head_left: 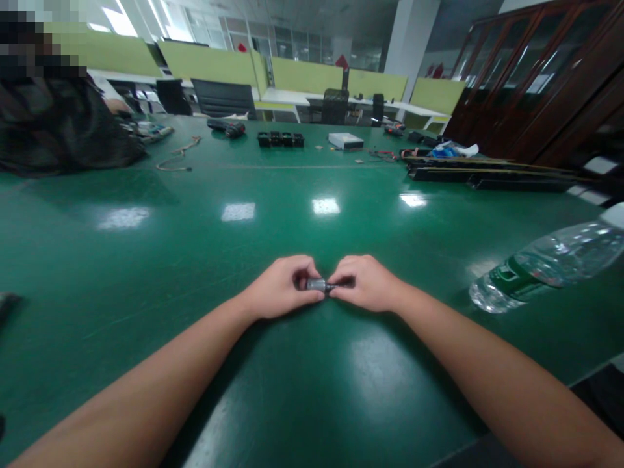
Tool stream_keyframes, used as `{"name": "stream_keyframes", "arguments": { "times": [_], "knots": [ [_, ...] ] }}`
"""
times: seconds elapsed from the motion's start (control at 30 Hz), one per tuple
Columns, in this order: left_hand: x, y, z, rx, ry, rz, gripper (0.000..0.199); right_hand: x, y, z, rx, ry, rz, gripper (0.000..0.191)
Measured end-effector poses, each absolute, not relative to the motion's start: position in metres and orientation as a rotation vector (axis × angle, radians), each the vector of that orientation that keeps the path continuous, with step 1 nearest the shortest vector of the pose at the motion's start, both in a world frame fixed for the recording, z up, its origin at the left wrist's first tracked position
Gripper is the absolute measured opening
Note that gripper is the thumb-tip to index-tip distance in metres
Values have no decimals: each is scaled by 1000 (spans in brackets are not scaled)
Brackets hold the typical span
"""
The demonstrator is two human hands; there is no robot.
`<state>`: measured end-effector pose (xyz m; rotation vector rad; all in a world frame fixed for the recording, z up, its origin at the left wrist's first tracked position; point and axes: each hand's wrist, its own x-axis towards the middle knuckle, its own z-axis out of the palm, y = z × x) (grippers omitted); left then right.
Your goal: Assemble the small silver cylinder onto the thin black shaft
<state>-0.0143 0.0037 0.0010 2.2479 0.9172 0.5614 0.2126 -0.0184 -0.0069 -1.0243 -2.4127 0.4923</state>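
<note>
1. The left hand's (279, 289) grip is pinched closed around a small metallic cylinder (316, 285), low over the green tabletop (292, 403); I cannot tell whether it touches the surface.
2. The right hand's (368, 282) grip pinches a thin dark piece (334, 286) at the cylinder's right end; whether they are joined is unclear.
3. A slack pinch could let the cylinder slip and roll away.
4. Uneven force between hands could bend the thin dark piece.
</note>
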Motion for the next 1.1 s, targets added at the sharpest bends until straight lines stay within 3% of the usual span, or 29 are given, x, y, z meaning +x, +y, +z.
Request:
{"name": "stream_keyframes", "arguments": {
  "times": [1.1],
  "knots": [
    [-16,6,0,2268,883,540,22,226,-19,2,-1109,-2435,543,12]
  ]
}}
